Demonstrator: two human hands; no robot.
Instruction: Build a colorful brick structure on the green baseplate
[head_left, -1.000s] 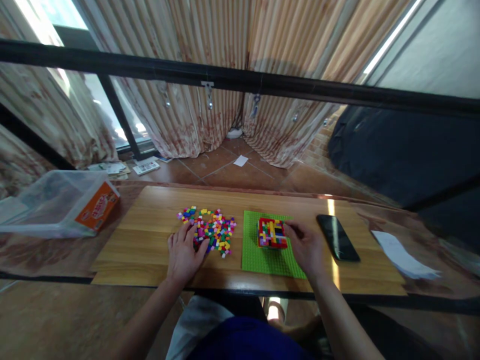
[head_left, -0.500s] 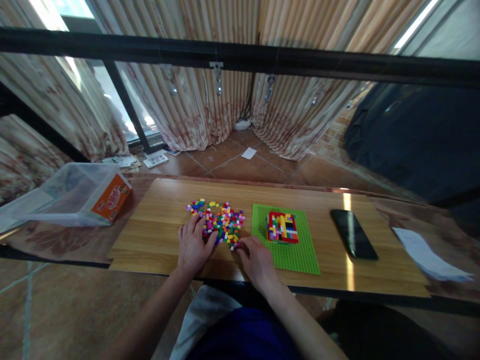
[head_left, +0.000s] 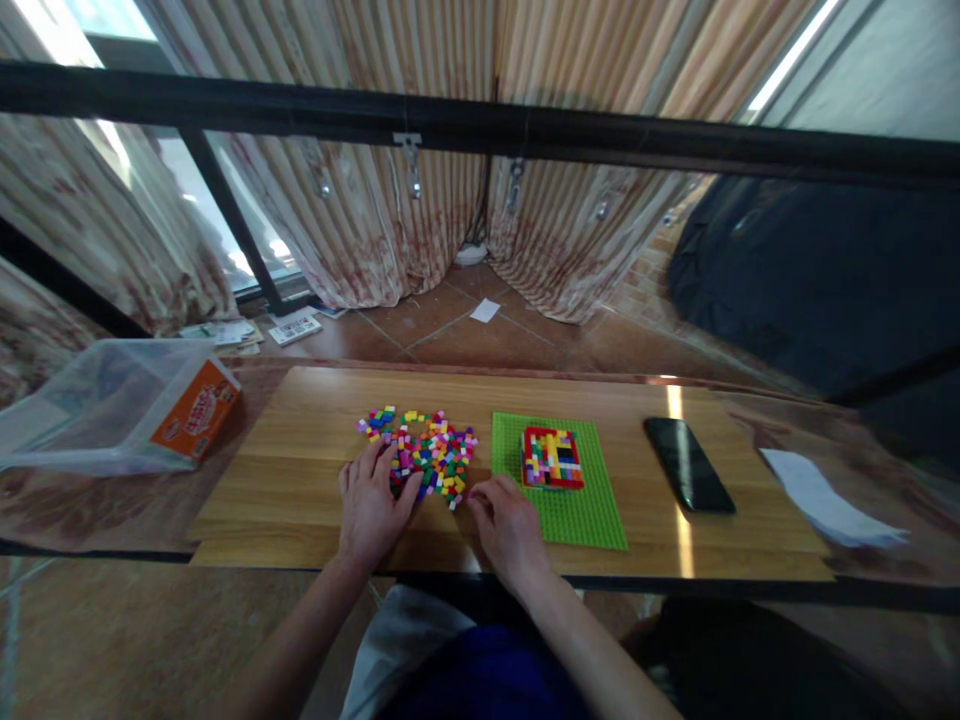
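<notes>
A loose heap of small coloured building bricks [head_left: 442, 455] is spread over the wooden board. At its left edge rests my left hand [head_left: 373, 505], fingers apart, the fingertips touching the nearest bricks. My right hand [head_left: 510, 525] is just right of the heap's lower corner, thumb and forefinger pinched together; whatever is between them is too small to make out. Beyond that hand lies a green studded baseplate [head_left: 592, 515]. On it stands a low block built of bricks [head_left: 553, 458], with a red border and a multicoloured inside.
A black phone [head_left: 688, 465] lies on the wooden board [head_left: 277, 470] to the right, with white paper [head_left: 829, 500] past it. On the left is a clear plastic bin [head_left: 112, 400] with an orange label. A dark bar [head_left: 465, 125] crosses ahead, before curtains [head_left: 360, 220].
The whole view has shifted, so things appear a little further left. My right hand has drawn slightly away from the heap, its fingers still pinched. My left hand stays at the bricks.
</notes>
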